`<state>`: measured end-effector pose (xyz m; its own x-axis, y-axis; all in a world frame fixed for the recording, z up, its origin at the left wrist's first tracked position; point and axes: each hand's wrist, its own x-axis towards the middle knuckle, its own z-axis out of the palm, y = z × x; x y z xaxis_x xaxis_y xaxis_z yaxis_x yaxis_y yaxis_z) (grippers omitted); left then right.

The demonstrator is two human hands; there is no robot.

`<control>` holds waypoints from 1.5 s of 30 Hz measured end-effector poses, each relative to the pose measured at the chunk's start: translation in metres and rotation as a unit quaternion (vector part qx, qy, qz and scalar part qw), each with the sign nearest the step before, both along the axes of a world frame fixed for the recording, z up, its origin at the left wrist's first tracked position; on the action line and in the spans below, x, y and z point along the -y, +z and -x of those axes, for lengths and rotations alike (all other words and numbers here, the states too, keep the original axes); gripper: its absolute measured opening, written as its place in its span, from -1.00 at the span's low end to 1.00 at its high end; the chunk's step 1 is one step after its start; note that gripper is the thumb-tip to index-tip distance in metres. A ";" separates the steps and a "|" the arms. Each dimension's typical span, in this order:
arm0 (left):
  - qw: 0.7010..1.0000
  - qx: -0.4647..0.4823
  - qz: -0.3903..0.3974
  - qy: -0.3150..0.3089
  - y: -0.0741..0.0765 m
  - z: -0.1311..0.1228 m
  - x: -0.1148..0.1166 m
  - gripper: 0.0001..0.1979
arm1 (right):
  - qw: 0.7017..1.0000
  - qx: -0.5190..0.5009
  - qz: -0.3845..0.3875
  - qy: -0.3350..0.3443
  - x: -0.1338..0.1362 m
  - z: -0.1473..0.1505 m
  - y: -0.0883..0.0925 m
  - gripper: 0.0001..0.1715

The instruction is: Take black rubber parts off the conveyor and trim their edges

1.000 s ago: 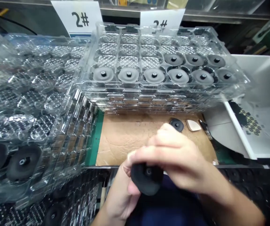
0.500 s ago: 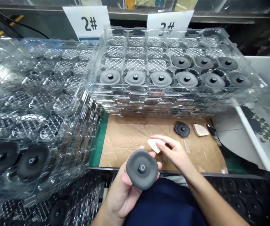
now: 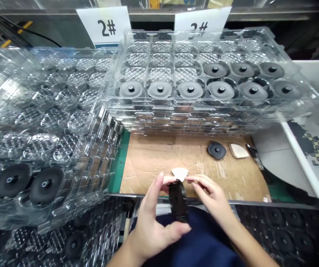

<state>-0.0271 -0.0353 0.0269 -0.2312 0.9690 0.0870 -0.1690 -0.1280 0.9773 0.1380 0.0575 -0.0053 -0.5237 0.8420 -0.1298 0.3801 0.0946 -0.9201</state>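
Observation:
My left hand (image 3: 159, 215) grips a black disc (image 3: 178, 202) at its rim, fingertips at the top and thumb at the bottom. The disc stands nearly edge-on to me, so its flat face is hidden. Just beyond it is a white fan-shaped pad (image 3: 179, 172), apparently on the brown cardboard (image 3: 148, 159). My right hand (image 3: 210, 194) is beside the pad's right edge, with index finger stretched out and thumb a little apart. I see nothing between these fingers; whether the index fingertip touches the pad is unclear.
Another black disc (image 3: 216, 150) and a white wedge-shaped block (image 3: 238, 151) lie on the cardboard's right side. Behind stands a stack of clear plastic trays (image 3: 203, 107), its top one partly filled with discs. More clear trays (image 3: 65, 122) stand at left. A white bin (image 3: 301, 159) is at right.
My left hand has turned the disc from face-on to edge-on. My right hand has moved down slightly and its fingers have come away from the white pad, which now points downward.

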 end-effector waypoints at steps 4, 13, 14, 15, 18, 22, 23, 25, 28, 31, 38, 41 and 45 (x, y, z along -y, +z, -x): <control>0.964 -0.251 -0.084 0.008 -0.002 0.000 -0.002 0.15 | 0.999 -0.025 -0.002 -0.023 0.005 -0.008 0.014 -0.80; 0.985 -0.172 -0.023 0.003 0.014 -0.010 0.003 0.07 | 0.980 -0.160 0.095 0.073 0.011 -0.007 0.074 -0.86; 0.988 -0.154 -0.003 0.005 0.016 -0.012 0.004 0.05 | 0.972 -0.156 0.145 0.098 0.009 -0.006 0.078 -0.92; 0.990 -0.139 0.011 0.006 0.018 -0.015 0.005 0.03 | 0.961 -0.159 0.196 0.115 0.007 -0.005 0.082 -0.97; 0.994 -0.107 0.027 0.009 0.026 -0.021 0.006 -0.02 | 0.916 -0.198 0.322 0.136 0.002 -0.006 0.085 -0.94; 0.994 -0.093 0.047 -0.019 0.032 -0.019 0.006 -0.06 | 0.885 -0.244 0.375 0.128 0.002 -0.012 0.084 -0.88; 0.992 -0.104 0.057 -0.040 0.034 -0.017 0.005 -0.04 | 0.884 -0.247 0.375 0.125 0.002 -0.013 0.084 -0.88; 0.985 -0.127 0.072 -0.091 0.036 -0.013 0.003 0.02 | 0.886 -0.247 0.372 0.126 0.002 -0.016 0.085 -0.89; 0.976 -0.106 0.102 -0.163 0.039 -0.009 -0.001 0.08 | 0.884 -0.240 0.374 0.144 0.001 -0.018 0.087 -0.90; 0.966 -0.076 0.139 -0.204 0.041 -0.008 -0.006 0.10 | 0.875 -0.241 0.385 0.168 -0.002 -0.020 0.087 -0.85; 0.961 -0.136 0.147 -0.190 0.040 -0.011 -0.012 0.14 | 0.866 -0.252 0.411 0.131 0.001 -0.028 0.077 -0.81; 0.963 -0.132 0.141 -0.190 0.039 -0.012 -0.015 0.12 | 0.877 -0.245 0.404 0.089 0.002 -0.030 0.068 -0.79; 0.962 -0.160 0.155 -0.157 0.035 -0.009 -0.022 0.03 | 0.903 -0.214 0.371 0.045 0.002 -0.029 0.055 -0.77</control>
<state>-0.0181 -0.0135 0.0619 0.0677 0.9777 -0.1989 0.1650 0.1856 0.9687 0.1670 0.0555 0.0499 -0.7211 0.5580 -0.4107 -0.0029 -0.5951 -0.8036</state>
